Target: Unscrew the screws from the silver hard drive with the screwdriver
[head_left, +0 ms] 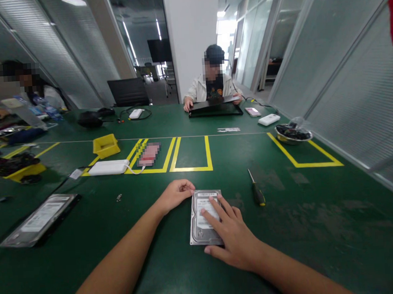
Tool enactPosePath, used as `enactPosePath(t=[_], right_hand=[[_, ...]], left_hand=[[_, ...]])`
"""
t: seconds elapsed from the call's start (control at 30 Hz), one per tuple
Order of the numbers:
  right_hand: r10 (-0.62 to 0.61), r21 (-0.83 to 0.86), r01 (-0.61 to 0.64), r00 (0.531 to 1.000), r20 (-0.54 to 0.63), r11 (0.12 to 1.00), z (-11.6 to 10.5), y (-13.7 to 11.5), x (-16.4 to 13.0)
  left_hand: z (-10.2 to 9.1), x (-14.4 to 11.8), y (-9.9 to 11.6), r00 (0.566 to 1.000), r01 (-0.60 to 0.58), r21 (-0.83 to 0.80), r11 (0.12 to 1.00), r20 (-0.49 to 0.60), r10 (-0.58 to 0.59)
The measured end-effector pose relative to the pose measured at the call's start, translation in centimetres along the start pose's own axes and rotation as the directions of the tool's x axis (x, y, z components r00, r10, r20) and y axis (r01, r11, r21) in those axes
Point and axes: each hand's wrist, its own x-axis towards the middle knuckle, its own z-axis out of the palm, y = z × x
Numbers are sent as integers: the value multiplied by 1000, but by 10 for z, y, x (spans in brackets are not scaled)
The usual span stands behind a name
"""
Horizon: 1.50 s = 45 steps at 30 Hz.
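A silver hard drive [198, 235] with a white label lies on the green table in front of me. My right hand [233, 233] rests over its right side, fingers spread out across the label and thumb near the lower edge. At the drive's upper left corner, my left hand [177, 196] has its thumb and fingers pressed together; whatever may be between the fingertips is hidden. A screwdriver [257, 192] with a black and yellow handle lies to the right. Small screws [119, 198] are scattered on the left.
Another hard drive [47, 218] lies at left. Farther back are a white power bank [108, 167] cabled to a phone [149, 154], a yellow bin [106, 146] and a metal bowl [294, 134] of dark parts. Across the table a person [198, 89] holds a dark panel; another sits far left.
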Motion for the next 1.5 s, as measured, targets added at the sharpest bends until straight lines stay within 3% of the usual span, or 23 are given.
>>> enactPosePath(t=[0.37, 0.5, 0.63, 0.77, 0.9, 1.07, 1.23, 1.5], right_hand=[[-76, -8, 76, 997, 23, 997, -5, 8, -2], [-88, -23, 87, 993, -80, 996, -9, 13, -1], [82, -100, -119, 947, -312, 988, -21, 23, 4], [298, -265, -429, 858, -418, 863, -39, 40, 5], [428, -375, -573, 808, -404, 729, -50, 56, 3], [530, -374, -644, 764, -369, 668, -53, 69, 0], [644, -254, -682, 732, -223, 686, -51, 77, 2], [626, -186, -646, 764, -159, 740, -45, 79, 7]], left_hand=[[0, -1, 1, 999, -35, 31, 999, -7, 35], [-1, -1, -1, 999, -39, 50, 998, -5, 39], [-2, 0, -4, 998, -54, 86, 995, -12, 56], [-1, 0, -7, 998, -56, 143, 988, -27, 61], [0, 0, -7, 995, -83, 166, 983, -39, 91], [1, 0, -7, 994, -91, 167, 982, -47, 100], [1, -1, -8, 993, -100, 179, 979, -51, 110], [1, -2, -6, 991, -110, 209, 972, -57, 124]])
